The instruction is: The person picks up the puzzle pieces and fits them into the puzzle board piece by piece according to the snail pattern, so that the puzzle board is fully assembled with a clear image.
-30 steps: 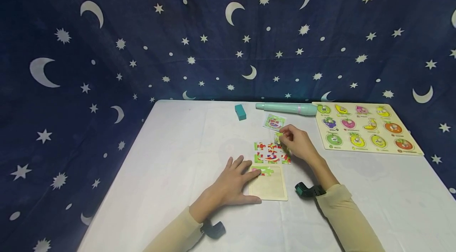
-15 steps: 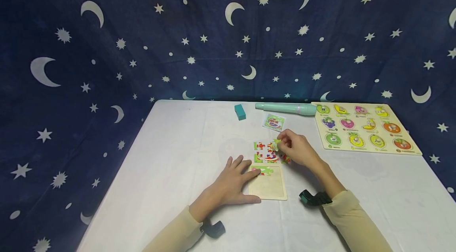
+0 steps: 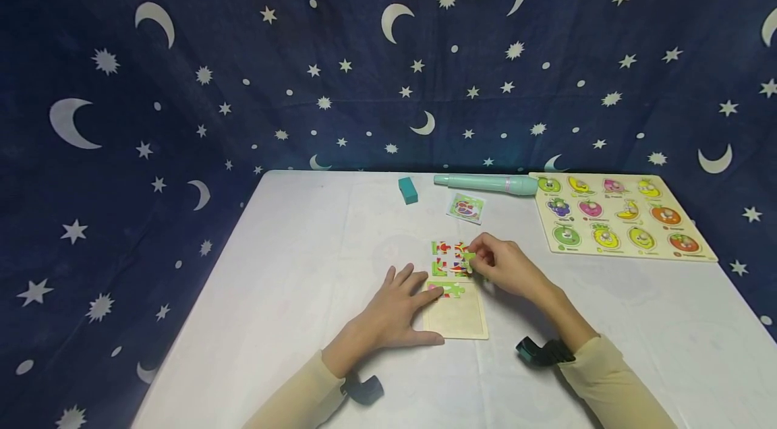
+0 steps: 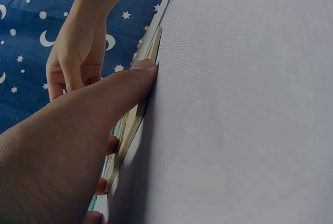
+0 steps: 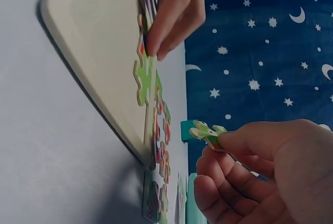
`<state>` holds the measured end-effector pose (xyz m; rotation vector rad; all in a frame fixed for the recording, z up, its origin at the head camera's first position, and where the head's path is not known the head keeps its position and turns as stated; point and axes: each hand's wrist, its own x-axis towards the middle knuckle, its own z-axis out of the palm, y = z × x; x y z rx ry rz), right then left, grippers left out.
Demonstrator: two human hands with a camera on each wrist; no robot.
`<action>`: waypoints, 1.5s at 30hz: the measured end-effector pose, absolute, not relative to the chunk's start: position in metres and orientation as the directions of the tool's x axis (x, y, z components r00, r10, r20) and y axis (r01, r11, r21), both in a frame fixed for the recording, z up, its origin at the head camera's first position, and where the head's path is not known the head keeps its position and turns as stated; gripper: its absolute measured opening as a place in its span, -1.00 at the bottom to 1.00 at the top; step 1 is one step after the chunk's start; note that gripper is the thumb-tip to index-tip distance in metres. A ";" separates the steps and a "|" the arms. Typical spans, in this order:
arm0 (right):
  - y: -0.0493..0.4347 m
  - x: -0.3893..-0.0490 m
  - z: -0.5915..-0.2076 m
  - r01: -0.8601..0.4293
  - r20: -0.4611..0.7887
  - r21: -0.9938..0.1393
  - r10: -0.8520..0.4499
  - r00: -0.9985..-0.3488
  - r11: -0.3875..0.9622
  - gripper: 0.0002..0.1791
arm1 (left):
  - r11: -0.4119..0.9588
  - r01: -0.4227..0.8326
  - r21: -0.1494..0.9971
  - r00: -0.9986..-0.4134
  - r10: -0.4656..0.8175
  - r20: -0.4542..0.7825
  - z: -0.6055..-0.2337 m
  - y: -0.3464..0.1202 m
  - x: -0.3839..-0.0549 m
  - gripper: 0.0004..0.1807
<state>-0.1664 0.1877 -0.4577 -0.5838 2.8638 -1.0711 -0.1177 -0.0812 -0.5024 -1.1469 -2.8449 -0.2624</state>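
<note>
My left hand [image 3: 394,314] lies with spread fingers over the left side of a shallow wooden puzzle tray [image 3: 458,326]. Its index finger rests on joined green puzzle pieces [image 3: 456,290] along the tray's far edge, and the thumb [image 4: 143,70] lies at the near edge. Between thumb and index finger, my right hand [image 3: 506,268] pinches a green jigsaw piece [image 5: 212,134], raised above the table in the right wrist view. It overlaps the loose red, white and green pieces [image 3: 440,268] grouped just beyond the tray; the hand partly hides that group.
A small picture card [image 3: 466,208] lies beyond the loose pieces. Farther back are a teal block [image 3: 408,190] and a mint-green pen-shaped object [image 3: 485,183]. The fruit puzzle board [image 3: 625,216] occupies the back right. A starry blue cloth [image 3: 340,31] hangs behind the table.
My right hand has carried the green jigsaw piece from beyond the loose pieces nearer to the tray, passing over the group. The left hand has stayed in place on the tray.
</note>
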 end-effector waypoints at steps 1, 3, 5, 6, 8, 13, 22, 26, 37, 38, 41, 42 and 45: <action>0.187 -0.165 -0.458 -0.339 0.103 -0.637 -0.360 -0.927 0.692 -0.86 | 0.709 0.693 0.134 -0.721 0.682 0.120 -0.502 -0.081 -0.118 -0.10; 0.187 -0.163 -0.460 -0.347 0.105 -0.637 -0.369 -0.924 0.689 -0.87 | 0.709 0.693 0.132 -0.721 0.682 0.120 -0.503 -0.081 -0.118 -0.10; 0.187 -0.160 -0.461 -0.354 0.106 -0.638 -0.377 -0.920 0.685 -0.87 | 0.709 0.693 0.131 -0.721 0.682 0.118 -0.503 -0.081 -0.118 -0.10; 0.186 -0.158 -0.462 -0.355 0.106 -0.639 -0.380 -0.919 0.682 -0.87 | 0.709 0.694 0.129 -0.720 0.683 0.120 -0.503 -0.081 -0.118 -0.10; 0.186 -0.156 -0.463 -0.356 0.104 -0.647 -0.385 -0.917 0.674 -0.86 | 0.706 0.696 0.128 -0.718 0.685 0.125 -0.504 -0.081 -0.119 -0.10; 0.184 -0.151 -0.467 -0.348 0.073 -0.651 -0.401 -0.913 0.675 -0.86 | 0.703 0.699 0.129 -0.715 0.686 0.135 -0.506 -0.080 -0.119 -0.09; 0.187 -0.147 -0.474 -0.336 0.032 -0.686 -0.435 -0.900 0.645 -0.85 | 0.705 0.698 0.123 -0.716 0.684 0.141 -0.507 -0.081 -0.119 -0.10; 0.189 -0.148 -0.477 -0.324 -0.008 -0.693 -0.456 -0.890 0.644 -0.86 | 0.705 0.698 0.125 -0.716 0.684 0.139 -0.508 -0.081 -0.119 -0.09; 0.190 -0.150 -0.479 -0.327 -0.042 -0.670 -0.474 -0.879 0.666 -0.85 | 0.706 0.697 0.125 -0.717 0.683 0.142 -0.507 -0.081 -0.119 -0.09; 0.189 -0.150 -0.479 -0.329 -0.040 -0.665 -0.472 -0.881 0.670 -0.85 | 0.706 0.697 0.125 -0.717 0.683 0.143 -0.507 -0.081 -0.119 -0.09; 0.189 -0.150 -0.481 -0.340 -0.030 -0.652 -0.472 -0.881 0.677 -0.86 | 0.704 0.699 0.126 -0.715 0.684 0.146 -0.507 -0.081 -0.119 -0.09; 0.189 -0.150 -0.481 -0.336 -0.033 -0.651 -0.467 -0.884 0.681 -0.86 | 0.702 0.700 0.128 -0.714 0.685 0.147 -0.507 -0.081 -0.119 -0.09; 0.189 -0.151 -0.483 -0.356 -0.021 -0.644 -0.480 -0.877 0.677 -0.86 | 0.699 0.703 0.131 -0.711 0.686 0.152 -0.506 -0.081 -0.119 -0.09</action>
